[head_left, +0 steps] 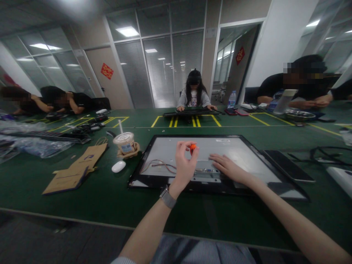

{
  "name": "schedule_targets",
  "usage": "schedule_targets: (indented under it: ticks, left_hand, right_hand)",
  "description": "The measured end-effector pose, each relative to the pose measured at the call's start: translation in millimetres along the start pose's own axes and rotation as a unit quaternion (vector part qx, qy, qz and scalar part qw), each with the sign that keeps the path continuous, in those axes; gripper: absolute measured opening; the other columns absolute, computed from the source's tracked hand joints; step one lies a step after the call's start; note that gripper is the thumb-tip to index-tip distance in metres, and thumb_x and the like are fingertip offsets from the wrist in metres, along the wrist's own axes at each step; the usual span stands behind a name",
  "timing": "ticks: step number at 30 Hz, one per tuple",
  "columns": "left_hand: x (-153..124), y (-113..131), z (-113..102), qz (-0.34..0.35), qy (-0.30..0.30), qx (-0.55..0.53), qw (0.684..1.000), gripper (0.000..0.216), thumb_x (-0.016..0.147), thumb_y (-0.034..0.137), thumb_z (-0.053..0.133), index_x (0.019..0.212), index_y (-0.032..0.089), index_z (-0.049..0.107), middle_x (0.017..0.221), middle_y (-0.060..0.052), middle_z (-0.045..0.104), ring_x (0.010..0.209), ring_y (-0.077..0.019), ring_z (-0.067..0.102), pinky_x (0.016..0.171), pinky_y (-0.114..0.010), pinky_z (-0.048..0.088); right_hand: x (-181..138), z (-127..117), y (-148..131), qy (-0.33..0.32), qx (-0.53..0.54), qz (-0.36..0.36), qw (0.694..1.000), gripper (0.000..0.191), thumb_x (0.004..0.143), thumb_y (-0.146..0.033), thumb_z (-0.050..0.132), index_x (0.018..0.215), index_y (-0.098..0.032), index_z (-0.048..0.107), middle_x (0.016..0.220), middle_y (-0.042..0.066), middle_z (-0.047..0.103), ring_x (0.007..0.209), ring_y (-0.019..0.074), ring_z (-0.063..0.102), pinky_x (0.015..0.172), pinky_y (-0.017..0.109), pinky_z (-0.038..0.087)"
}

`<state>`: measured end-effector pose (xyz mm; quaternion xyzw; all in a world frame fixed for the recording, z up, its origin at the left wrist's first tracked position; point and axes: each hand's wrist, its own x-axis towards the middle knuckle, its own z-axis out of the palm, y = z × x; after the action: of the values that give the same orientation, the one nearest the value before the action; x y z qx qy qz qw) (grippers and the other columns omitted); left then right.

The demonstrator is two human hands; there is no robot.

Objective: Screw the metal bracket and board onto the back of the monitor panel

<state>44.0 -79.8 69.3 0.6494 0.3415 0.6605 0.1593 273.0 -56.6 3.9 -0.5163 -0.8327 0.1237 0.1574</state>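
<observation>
I have the left hand (185, 160) pinching the orange piece (193, 148) over the panel (209, 145), right hand (229, 168) flat on it, gripping nothing; piece looks light, stiff, panel likely fragile mid-face, so I'd grip its frame (162, 184).

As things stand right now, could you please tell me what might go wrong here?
The lidded cup stands close to the panel; if knocked, it might spill onto it. The thin wires lie near the left hand and could snag. The orange object in that hand might slip and mark the panel.
</observation>
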Motion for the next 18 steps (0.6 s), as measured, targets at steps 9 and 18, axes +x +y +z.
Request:
schedule_targets:
  ticks: [9, 18]
  left_hand:
    - [-3.3, -0.5, -0.3, -0.005, 0.006, -0.019, 1.000, 0.005, 0.091, 0.020, 0.054, 0.094, 0.018, 0.058, 0.091, -0.003, 0.052, 0.081, -0.0144, 0.051, 0.075, -0.027, 0.044]
    - [-4.4, 0.3, -1.2, -0.009, -0.018, -0.028, 0.999, 0.014, 0.096, 0.025, 0.046, 0.101, 0.020, 0.059, 0.095, -0.005, 0.054, 0.086, -0.0167, 0.054, 0.078, -0.030, 0.044]
  right_hand:
    - [0.7, 2.0, 2.8, 0.001, 0.000, 0.003, 1.000, 0.061, 0.098, -0.057, 0.022, 0.138, -0.022, 0.052, 0.148, 0.011, 0.046, 0.139, 0.0285, 0.037, 0.114, 0.056, 0.020]
    - [0.2, 0.6, 0.9, 0.000, 0.004, 0.002, 1.000, 0.059, 0.098, -0.056, 0.023, 0.137, -0.024, 0.052, 0.148, 0.010, 0.046, 0.139, 0.0282, 0.037, 0.114, 0.056, 0.019]
